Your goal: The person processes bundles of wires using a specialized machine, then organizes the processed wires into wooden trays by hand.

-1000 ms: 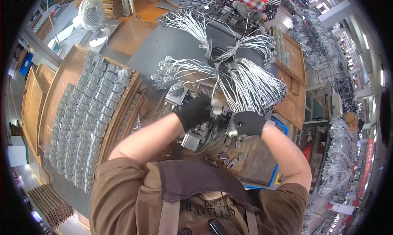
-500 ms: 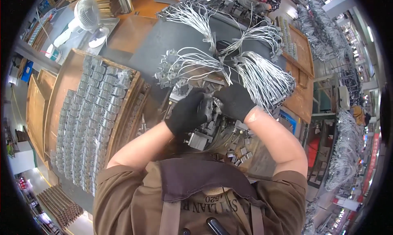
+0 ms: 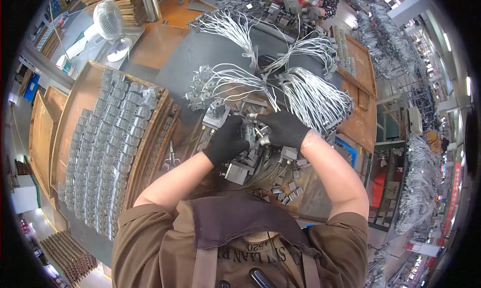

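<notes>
Both of my hands wear black gloves and work at a grey metal fixture on the bench in front of me. On its left side my left hand is closed, its fingertips partly hidden against the metal, and what it grips cannot be made out. From the right comes my right hand, index finger and thumb spread apart at the fixture's edge, with nothing plainly held between them. A block-shaped metal piece sits just below my left hand. Bundled white cables fan out right beyond my hands.
To the left, a wooden tray carries rows of grey metal housings. Scissors lie beside it. Loose small metal pieces are scattered near me. A white fan stands far left; another person's gloved hands are across the bench.
My right index finger and thumb have spread apart, uncovering more of the fixture between my hands. My left hand stays at its left side. The other person's hands have shifted slightly left.
</notes>
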### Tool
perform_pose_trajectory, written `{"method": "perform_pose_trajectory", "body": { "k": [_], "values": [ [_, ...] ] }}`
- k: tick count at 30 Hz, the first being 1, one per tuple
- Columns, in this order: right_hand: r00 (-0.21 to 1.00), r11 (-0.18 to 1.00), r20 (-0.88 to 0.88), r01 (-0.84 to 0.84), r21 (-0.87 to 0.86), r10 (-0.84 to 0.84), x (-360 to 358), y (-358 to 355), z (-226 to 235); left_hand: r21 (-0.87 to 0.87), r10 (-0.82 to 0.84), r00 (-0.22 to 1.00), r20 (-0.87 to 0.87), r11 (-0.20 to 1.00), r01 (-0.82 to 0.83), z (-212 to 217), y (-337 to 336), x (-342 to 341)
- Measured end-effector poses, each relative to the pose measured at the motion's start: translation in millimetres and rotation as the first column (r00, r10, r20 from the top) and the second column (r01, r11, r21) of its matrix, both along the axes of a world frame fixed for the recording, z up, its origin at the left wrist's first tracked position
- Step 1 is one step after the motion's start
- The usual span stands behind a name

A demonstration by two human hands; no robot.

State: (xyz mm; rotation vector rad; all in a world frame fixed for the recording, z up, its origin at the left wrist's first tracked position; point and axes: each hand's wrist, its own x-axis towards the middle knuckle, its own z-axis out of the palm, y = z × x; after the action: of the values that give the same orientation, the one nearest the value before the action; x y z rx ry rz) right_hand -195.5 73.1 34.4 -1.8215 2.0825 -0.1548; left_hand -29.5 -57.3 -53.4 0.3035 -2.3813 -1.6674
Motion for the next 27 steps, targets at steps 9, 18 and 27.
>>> {"method": "perform_pose_trajectory", "body": {
  "k": [9,18,27],
  "values": [
    [0.999,0.994,0.017,0.031,0.103,-0.032,7.7,-13.0,13.3,-0.342,-0.074,0.992,-0.102,0.939,0.035,11.0,-5.5,-3.0],
    [0.977,0.975,0.092,0.179,0.131,-0.192,18.0,-24.5,-3.3,0.272,0.069,0.988,0.138,0.957,-0.104,-4.3,-6.8,-17.4],
    [0.968,0.9,-0.12,0.153,-0.407,-0.219,11.3,2.0,11.5,0.173,-0.028,0.973,0.227,0.985,-0.012,-15.6,-16.6,-22.1]
  ]
}}
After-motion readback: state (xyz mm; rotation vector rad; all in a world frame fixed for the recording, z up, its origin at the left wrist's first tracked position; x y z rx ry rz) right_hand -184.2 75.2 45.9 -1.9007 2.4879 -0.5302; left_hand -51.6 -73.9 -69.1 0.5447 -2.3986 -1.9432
